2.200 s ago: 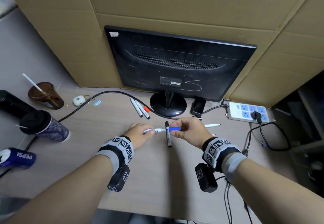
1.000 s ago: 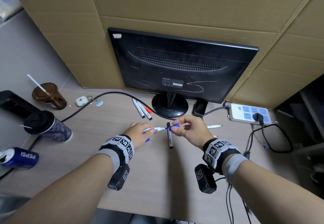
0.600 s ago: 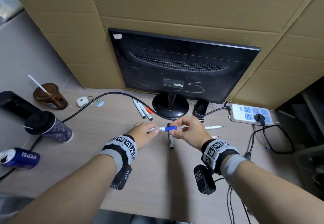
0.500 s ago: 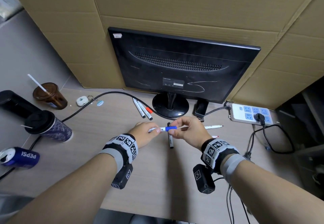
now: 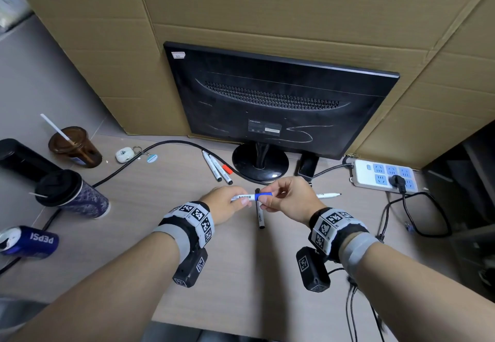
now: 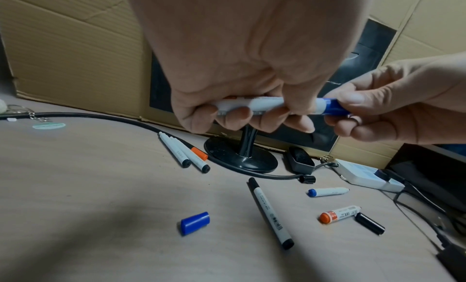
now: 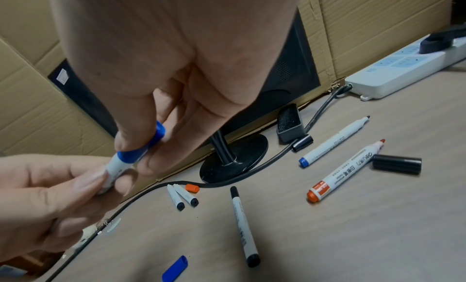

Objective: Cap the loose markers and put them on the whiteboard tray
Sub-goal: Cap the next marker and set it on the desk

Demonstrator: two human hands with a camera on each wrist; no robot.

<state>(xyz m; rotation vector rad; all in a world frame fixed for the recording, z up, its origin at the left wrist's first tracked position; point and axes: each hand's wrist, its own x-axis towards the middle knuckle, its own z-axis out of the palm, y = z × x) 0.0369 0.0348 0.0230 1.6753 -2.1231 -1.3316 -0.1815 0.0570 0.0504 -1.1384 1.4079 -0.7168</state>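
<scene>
Off to my left, the brown iced-drink cup (image 5: 75,146) has a white straw poking out of its lid, the dark tumbler (image 5: 70,194) next to it is lidded so what's in it stays hidden, and the Pepsi can (image 5: 28,241) lies on its side at the desk edge. Over by the monitor foot (image 5: 260,163), the small black tray (image 7: 289,126) holds a dark eraser pad.

My own hands cover the middle of the white marker (image 6: 267,105); only part of the printed barrel shows between my fingers. The loose blue cap (image 6: 195,223) on the desk is cut off at the bottom of the right wrist view. The print on the black-capped marker (image 6: 270,212) below is too small to read. No whiteboard tray shows anywhere.

My left hand (image 5: 227,207) is curled round the barrel, knuckles up, holding the marker level above the desk. My right hand (image 5: 290,198) pinches the blue cap (image 5: 263,196) between thumb and forefinger, and that cap sits on the marker's end. Both wrists hover above the wooden desk (image 5: 134,234).

Lying uncapped to my right are a blue-ended marker (image 7: 332,142) and an orange-ended marker (image 7: 345,170), with a black cap (image 7: 397,164) just beside the latter's tip. Two more white markers (image 6: 184,152) rest by the monitor foot, an orange cap (image 6: 199,153) touching them.
</scene>
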